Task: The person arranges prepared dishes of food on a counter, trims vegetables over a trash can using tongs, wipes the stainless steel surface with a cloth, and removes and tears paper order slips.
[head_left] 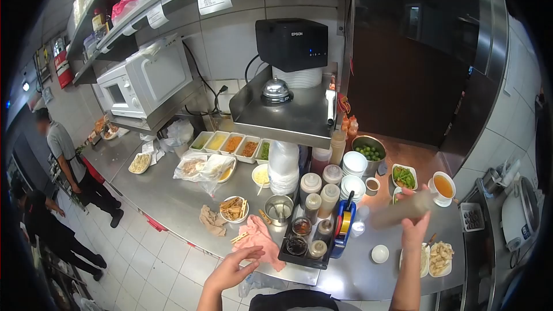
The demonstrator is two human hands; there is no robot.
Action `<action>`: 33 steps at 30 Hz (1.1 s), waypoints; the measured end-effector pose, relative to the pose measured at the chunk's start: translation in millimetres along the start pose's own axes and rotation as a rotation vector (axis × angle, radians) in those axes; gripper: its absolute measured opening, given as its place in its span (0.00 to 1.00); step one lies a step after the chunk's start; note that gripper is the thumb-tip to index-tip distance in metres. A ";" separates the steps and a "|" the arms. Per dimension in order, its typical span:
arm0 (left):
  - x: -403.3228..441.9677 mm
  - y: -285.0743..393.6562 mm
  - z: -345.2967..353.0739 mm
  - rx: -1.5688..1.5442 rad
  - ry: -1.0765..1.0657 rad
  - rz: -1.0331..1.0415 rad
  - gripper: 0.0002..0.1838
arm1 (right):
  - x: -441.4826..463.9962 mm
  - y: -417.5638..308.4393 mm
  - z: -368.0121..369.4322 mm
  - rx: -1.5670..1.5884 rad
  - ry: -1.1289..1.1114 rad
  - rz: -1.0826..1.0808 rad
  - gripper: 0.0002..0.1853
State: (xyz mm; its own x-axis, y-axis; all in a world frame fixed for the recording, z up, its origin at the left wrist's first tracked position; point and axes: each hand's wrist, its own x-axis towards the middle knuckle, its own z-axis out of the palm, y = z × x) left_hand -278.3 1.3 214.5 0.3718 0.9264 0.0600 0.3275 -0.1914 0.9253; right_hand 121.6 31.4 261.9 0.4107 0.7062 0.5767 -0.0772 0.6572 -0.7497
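My right hand [416, 229] grips a squeeze bottle [394, 213], smeared by motion and tipped nearly level above the right part of the counter. Around it are a bowl of orange liquid [443, 186], a dish of green vegetables [404, 177], a small white cup [379, 254] and a plate of pale fried pieces [441, 258]. My left hand [231, 270] is empty with its fingers apart, at the counter's front edge beside a crumpled pink cloth [260, 239]. A black tray [303, 261] of sauce bottles and jars stands between my hands.
A tape dispenser [344, 227] sits beside the tray. Behind it are stacked white dishes [353, 187] and a pot of green limes [368, 151]. A metal shelf [282, 120] with a bell and printer overhangs the counter. Two people stand at far left.
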 end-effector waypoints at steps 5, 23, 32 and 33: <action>14.7 -3.8 2.5 0.100 -0.042 0.086 0.22 | -69.6 17.3 -86.7 -0.615 0.044 0.349 0.36; 22.8 -12.2 20.3 -0.073 -0.049 -0.029 0.23 | -169.6 64.6 -154.8 -1.538 -0.354 1.135 0.34; 8.6 -18.4 15.6 -0.075 0.017 -0.062 0.24 | -158.8 61.5 -157.5 -1.601 -0.460 1.118 0.33; 8.5 -18.5 15.8 -0.075 0.021 -0.063 0.24 | -157.3 60.1 -156.5 -1.604 -0.463 1.118 0.32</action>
State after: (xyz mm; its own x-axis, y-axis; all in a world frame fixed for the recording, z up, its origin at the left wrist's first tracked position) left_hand -267.5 7.6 192.0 0.3337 0.9427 0.0080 0.2831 -0.1083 0.9530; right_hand 194.5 -81.4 75.3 0.5248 0.7329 -0.4329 0.7503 -0.6385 -0.1714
